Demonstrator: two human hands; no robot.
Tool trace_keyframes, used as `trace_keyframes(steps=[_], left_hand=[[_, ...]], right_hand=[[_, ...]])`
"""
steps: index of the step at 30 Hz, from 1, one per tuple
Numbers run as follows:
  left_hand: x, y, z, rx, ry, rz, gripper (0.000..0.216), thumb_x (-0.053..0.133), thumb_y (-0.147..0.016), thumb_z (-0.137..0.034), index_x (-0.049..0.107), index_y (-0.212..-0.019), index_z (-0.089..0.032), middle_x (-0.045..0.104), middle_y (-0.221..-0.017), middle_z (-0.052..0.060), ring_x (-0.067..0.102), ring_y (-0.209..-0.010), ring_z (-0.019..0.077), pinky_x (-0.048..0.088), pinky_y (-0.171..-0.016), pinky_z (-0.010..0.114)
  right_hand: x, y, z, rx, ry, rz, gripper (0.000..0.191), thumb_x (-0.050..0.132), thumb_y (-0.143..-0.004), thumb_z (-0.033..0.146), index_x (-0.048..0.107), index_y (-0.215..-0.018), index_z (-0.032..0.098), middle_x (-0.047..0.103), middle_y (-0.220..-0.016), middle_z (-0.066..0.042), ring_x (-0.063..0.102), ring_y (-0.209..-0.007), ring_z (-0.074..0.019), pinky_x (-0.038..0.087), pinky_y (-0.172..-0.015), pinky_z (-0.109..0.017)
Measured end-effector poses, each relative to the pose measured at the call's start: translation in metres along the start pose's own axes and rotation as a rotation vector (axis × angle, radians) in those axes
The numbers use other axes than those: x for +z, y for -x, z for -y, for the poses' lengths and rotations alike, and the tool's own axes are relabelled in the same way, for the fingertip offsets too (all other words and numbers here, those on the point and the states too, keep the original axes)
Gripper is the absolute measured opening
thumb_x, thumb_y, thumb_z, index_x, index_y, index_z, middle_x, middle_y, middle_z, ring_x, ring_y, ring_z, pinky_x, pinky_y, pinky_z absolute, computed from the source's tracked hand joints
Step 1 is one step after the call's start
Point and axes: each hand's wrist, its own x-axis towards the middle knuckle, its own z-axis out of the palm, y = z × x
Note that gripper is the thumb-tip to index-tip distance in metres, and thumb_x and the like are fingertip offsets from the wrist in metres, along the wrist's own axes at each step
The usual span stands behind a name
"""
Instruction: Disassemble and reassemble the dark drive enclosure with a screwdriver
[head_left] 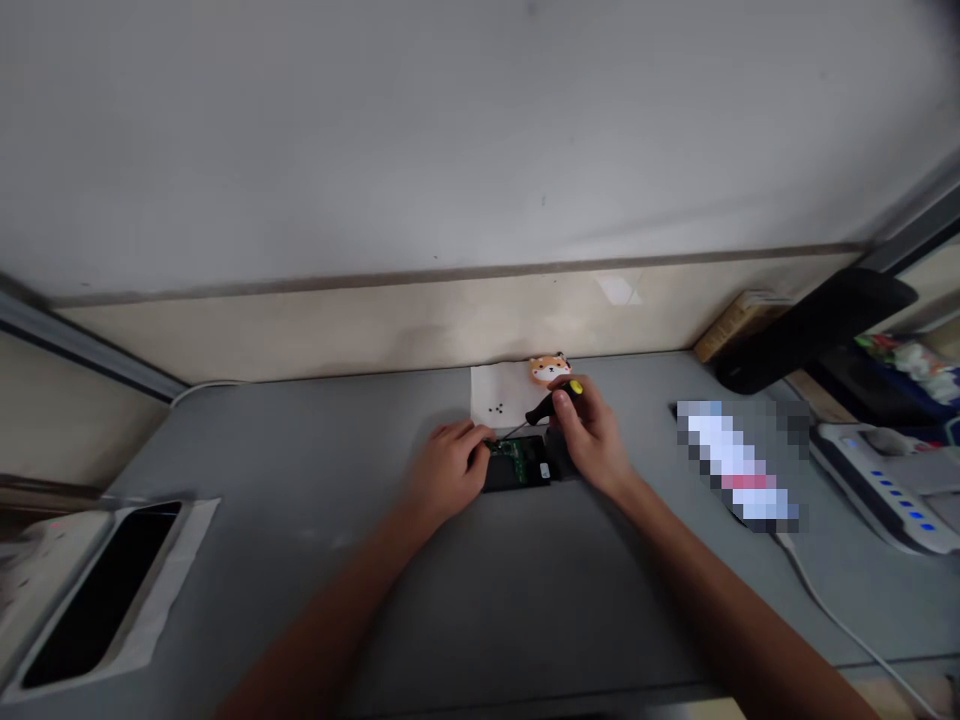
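Note:
A small black device with a bare green circuit board [517,460] lies flat on the grey table. My left hand [452,468] grips its left end, fingers bent and thumb against the edge. In my right hand [596,435] is a screwdriver [541,410] with a black handle and a yellow end cap. The fingers are wrapped round the handle, and the thin shaft slants down left to the upper left part of the board, close to my left fingertips. Just behind the device, several tiny dark screws [496,409] lie on a white sheet of paper [489,388].
An orange and white animal-face case [550,368] sits at the paper's right corner. To the right are a lit phone [739,470] on a white cable [817,595], a power strip [885,490] and a black cylinder [814,330]. A dark-screened phone or tablet [105,595] rests at far left.

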Motion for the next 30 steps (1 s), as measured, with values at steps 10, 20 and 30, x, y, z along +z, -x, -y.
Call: trace_keyframes(steps=[10, 20, 30], left_hand=[[0.001, 0.0, 0.0, -0.011, 0.005, 0.0, 0.027, 0.048, -0.088, -0.007, 0.069, -0.09, -0.024, 0.073, -0.086, 0.001, 0.069, -0.081, 0.02, 0.056, -0.08, 0.035], [0.001, -0.001, -0.002, -0.042, 0.0, 0.045, 0.028, 0.048, -0.087, -0.005, 0.069, -0.092, -0.023, 0.074, -0.088, 0.002, 0.071, -0.084, 0.0208, 0.055, -0.084, 0.036], [-0.001, -0.001, -0.004, -0.073, -0.028, 0.066, 0.026, 0.05, -0.086, -0.004, 0.068, -0.091, -0.022, 0.074, -0.088, 0.002, 0.07, -0.085, 0.0207, 0.054, -0.083, 0.035]], right_hand=[[0.001, 0.003, 0.003, -0.005, 0.04, 0.013, 0.027, 0.053, -0.097, 0.051, 0.059, -0.1, 0.024, 0.06, -0.075, 0.001, 0.055, -0.063, -0.0143, 0.046, -0.059, -0.03], [0.01, 0.001, 0.02, -0.029, 0.146, -0.014, 0.026, 0.066, -0.086, 0.046, 0.054, -0.086, 0.023, 0.054, -0.064, 0.005, 0.044, -0.053, -0.0107, 0.036, -0.052, -0.026], [0.049, -0.021, 0.018, -0.003, -0.504, 0.078, 0.029, 0.066, -0.088, 0.051, 0.056, -0.097, 0.025, 0.057, -0.07, 0.004, 0.055, -0.065, -0.0134, 0.045, -0.063, -0.029]])
